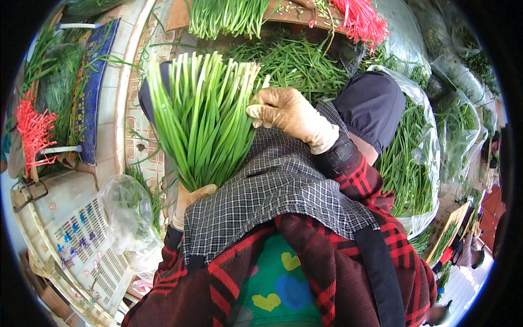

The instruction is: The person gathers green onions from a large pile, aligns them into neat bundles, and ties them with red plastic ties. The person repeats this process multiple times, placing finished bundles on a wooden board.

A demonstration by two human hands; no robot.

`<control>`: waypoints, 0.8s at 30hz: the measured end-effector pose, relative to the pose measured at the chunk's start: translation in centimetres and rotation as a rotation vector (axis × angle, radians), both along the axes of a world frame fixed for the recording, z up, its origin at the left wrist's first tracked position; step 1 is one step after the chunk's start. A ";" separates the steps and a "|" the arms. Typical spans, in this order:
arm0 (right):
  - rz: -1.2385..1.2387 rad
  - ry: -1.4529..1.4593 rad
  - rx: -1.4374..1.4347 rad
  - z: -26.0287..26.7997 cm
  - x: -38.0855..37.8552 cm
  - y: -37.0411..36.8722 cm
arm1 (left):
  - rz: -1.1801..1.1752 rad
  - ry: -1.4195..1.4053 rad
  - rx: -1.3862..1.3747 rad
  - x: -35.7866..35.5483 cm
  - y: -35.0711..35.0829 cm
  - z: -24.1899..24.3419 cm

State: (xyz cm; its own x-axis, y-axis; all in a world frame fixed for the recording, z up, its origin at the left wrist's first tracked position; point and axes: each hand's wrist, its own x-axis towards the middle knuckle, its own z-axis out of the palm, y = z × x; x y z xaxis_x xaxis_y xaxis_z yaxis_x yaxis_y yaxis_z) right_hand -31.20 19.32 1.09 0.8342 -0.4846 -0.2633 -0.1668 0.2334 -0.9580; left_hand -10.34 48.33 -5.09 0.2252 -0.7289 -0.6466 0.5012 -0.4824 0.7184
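Observation:
A thick fanned bunch of garlic chives [204, 122] stands over my lap, pale cut ends up and green leaves down. My left hand [192, 200], in a pale glove, grips its lower leaf end; the apron partly hides that hand. At the bunch's upper right edge, my right hand [290, 114] in a stained glove has thumb and fingers pinched together on outer stalks. A pale stalk end shows just above those fingers. Exactly how many stalks they hold is hidden. The checked apron [282, 180] covers my lap beneath.
Loose chives [298, 67] are heaped between my knees. Ahead, a wooden board [286, 14] bears more chives [229, 16] and red ties [363, 20]. An open plastic bag of chives [408, 163] stands at right. At left are a plastic crate [77, 229] and red ties [34, 131].

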 end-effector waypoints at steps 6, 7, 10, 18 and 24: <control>-0.473 0.433 -1.073 2.2 -4.2 -5.7 | -0.067 -0.384 -0.137 -0.1 1.8 0.2; -0.389 0.738 -1.387 3.8 -5.0 -6.9 | -0.113 -0.410 -0.132 0.0 1.9 0.1; -0.215 0.215 -1.507 6.8 -3.8 -6.2 | -0.122 -0.576 0.138 0.2 2.1 0.2; 0.203 0.275 -1.735 4.1 0.6 -0.3 | 0.181 0.359 -0.160 -1.0 3.2 -3.6; 0.185 0.068 -1.141 3.5 -2.9 -0.9 | 0.130 -0.081 -0.213 -1.5 2.7 -1.9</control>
State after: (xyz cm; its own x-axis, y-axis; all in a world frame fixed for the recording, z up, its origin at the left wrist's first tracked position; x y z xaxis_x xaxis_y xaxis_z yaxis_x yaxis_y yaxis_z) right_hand -34.12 18.39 4.58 0.9182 -0.3412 0.2011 -0.1675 -0.7947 -0.5835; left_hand -11.83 50.98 -6.98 0.3709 -0.8083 -0.4572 0.4856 -0.2509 0.8374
